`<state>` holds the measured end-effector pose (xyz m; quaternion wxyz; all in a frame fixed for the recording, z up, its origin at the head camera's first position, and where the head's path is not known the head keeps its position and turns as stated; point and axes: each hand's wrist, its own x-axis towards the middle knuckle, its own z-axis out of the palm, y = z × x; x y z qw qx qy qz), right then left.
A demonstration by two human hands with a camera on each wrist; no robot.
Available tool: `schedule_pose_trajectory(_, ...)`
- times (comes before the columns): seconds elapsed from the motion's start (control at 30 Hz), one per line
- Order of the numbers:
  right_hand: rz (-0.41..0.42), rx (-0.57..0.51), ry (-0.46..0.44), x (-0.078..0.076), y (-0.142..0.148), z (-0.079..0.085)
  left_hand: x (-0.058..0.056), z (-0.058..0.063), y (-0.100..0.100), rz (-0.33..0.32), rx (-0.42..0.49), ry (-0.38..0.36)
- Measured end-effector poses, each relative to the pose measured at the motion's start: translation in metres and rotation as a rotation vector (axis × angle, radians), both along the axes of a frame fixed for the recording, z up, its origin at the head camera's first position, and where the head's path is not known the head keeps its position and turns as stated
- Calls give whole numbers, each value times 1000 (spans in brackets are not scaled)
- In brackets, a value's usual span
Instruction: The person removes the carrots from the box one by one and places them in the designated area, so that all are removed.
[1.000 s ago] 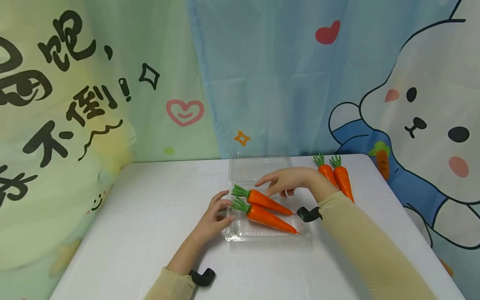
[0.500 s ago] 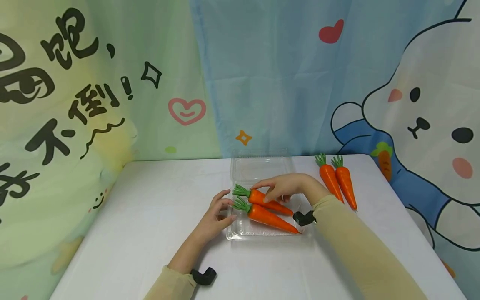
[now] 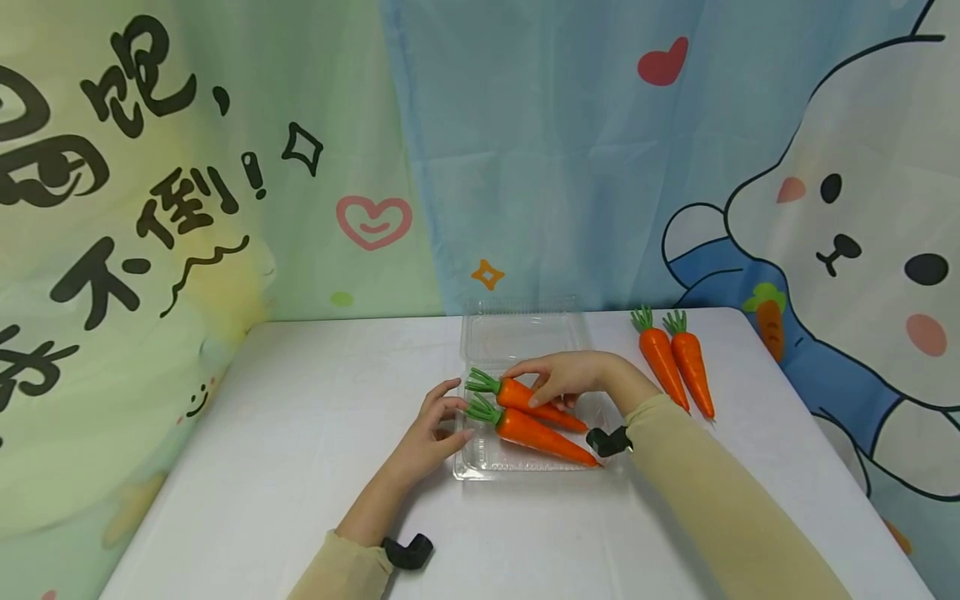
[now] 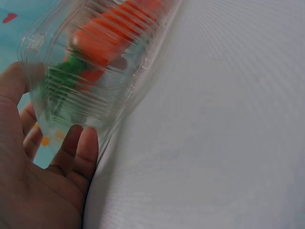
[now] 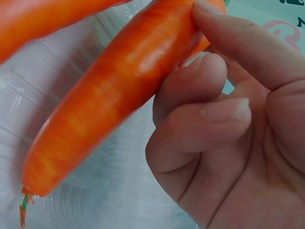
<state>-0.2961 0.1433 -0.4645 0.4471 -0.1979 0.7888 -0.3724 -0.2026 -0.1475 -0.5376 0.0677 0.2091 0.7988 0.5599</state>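
Observation:
Two orange carrots with green tops lie side by side over a clear plastic box with its hinged lid folded back. My right hand point(image 3: 573, 375) pinches the farther carrot point(image 5: 109, 95) near its thick end, thumb on one side and fingers on the other. Nearer to me is the other carrot point(image 3: 536, 435), untouched, slanting across the box. At the left end, my left hand point(image 3: 423, 437) holds the side of the plastic box point(image 4: 90, 107), fingers and thumb curved about its rim. The right wrist view shows the held carrot's thin tip over the box floor.
Two more carrots, a left one point(image 3: 662, 367) and a right one point(image 3: 693, 375), lie on the white table point(image 3: 330, 417) at the back right. The raised lid point(image 3: 521, 333) reaches toward the printed curtain point(image 3: 525, 167) behind the table.
My right hand has come down from above the farther carrot and taken hold of it. The left hand stays at the box's side. Both carrots keep nearly the same places.

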Motion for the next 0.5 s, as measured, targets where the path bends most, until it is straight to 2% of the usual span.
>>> schedule_pose_trajectory(0.5, -15, -30, 27, 1, 2, -3, 0, 1, 0, 2, -2, -5)
